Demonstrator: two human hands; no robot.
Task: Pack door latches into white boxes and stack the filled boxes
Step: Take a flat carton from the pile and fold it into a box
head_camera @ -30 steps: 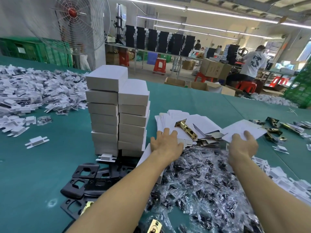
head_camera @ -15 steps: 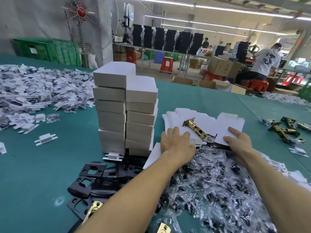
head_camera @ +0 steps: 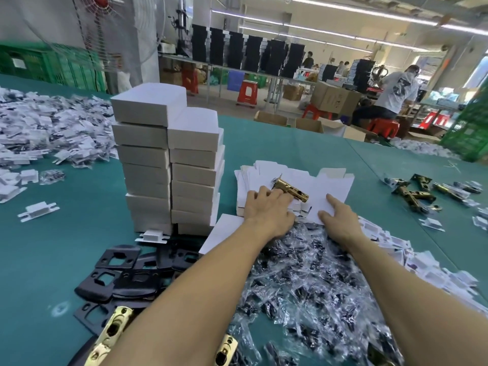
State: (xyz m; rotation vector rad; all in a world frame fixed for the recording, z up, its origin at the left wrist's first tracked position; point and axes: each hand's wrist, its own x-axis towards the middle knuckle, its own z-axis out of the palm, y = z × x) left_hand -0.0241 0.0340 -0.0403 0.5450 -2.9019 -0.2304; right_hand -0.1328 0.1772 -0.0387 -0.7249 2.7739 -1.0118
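Packing is mid-run: two columns of closed white boxes [head_camera: 169, 165] stand side by side on the green table [head_camera: 66, 247], each several boxes high, with the left column a box taller. A lot is left. A pile of flat box blanks [head_camera: 261, 178] lies just right of the columns, and none of them is folded yet. One brass door latch [head_camera: 291, 190] lies on top of that pile. More loose latches [head_camera: 412, 192] sit well apart to the right. The left hand [head_camera: 266, 210] rests on the pile, fingers together and slightly bent, tips touching the latch's near end; no clear grip on it. The right hand [head_camera: 339, 220] lies on a separate blank [head_camera: 332, 186] just beside the latch, fingers straight and spread, pressing it flat. My guess is the step is taking one blank to fold for this latch. Clear screw bags [head_camera: 303, 273] are heaped under both forearms, black strike plates [head_camera: 124, 276] lie near left, and white plastic inserts [head_camera: 47, 133] are piled far left. The boxes and blanks are plain, with no print. A tag on the green crates [head_camera: 52, 66] is too small to read. A seated person's shirt [head_camera: 400, 92] at the back shows a large mark like a 3.
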